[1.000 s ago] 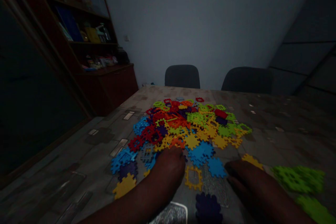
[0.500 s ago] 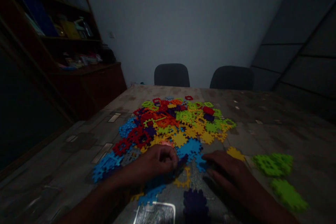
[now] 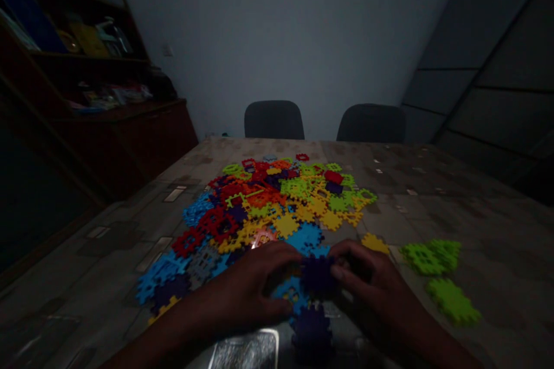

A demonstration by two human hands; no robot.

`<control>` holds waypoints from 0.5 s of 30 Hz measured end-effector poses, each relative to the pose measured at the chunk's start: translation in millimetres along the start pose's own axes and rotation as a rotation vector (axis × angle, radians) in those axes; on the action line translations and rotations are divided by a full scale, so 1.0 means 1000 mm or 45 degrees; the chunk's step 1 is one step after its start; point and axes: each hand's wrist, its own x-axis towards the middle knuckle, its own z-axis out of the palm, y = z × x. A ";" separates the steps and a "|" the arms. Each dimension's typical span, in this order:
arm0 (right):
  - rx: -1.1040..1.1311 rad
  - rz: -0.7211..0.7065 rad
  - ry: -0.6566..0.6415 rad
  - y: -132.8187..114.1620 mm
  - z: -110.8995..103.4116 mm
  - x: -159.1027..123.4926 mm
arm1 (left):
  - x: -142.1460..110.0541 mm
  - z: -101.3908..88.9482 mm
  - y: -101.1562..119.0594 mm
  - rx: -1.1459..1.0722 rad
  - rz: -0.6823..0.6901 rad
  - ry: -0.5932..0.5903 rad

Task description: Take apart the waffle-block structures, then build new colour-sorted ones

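A dark purple square piece with toothed edges (image 3: 319, 277) is pinched along its right side by my right hand (image 3: 367, 277), closed on it. My left hand (image 3: 253, 285) lies to the left with thumb and fingers apart in a C shape. Its fingertips come close to the purple piece's left edge; whether they touch is too dark to tell. Between the hands, a blue toothed piece (image 3: 291, 294) shows below, partly hidden. Another dark purple piece (image 3: 311, 331) lies nearer to me on the table.
A heap of colourful toothed pieces (image 3: 259, 196) spreads beyond my hands on the patterned table (image 3: 433, 196). To the right are green pieces (image 3: 452, 300) and a yellow one (image 3: 374, 243). Two chairs (image 3: 274, 120) stand behind; a shelf unit (image 3: 142, 127) is at left.
The purple piece, earlier at my left hand's fingers, is now in my right hand's pinch. My left hand has spread its fingers. My right hand has closed and the view has shifted slightly right.
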 end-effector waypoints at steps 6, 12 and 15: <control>0.075 0.103 -0.002 -0.009 -0.011 0.000 | -0.005 0.000 -0.001 0.470 0.218 -0.250; 0.014 0.176 -0.333 0.003 0.003 -0.002 | -0.006 -0.012 -0.016 0.793 0.147 0.088; -0.087 0.206 -0.468 0.012 0.010 -0.002 | -0.009 -0.016 -0.018 0.844 0.173 0.172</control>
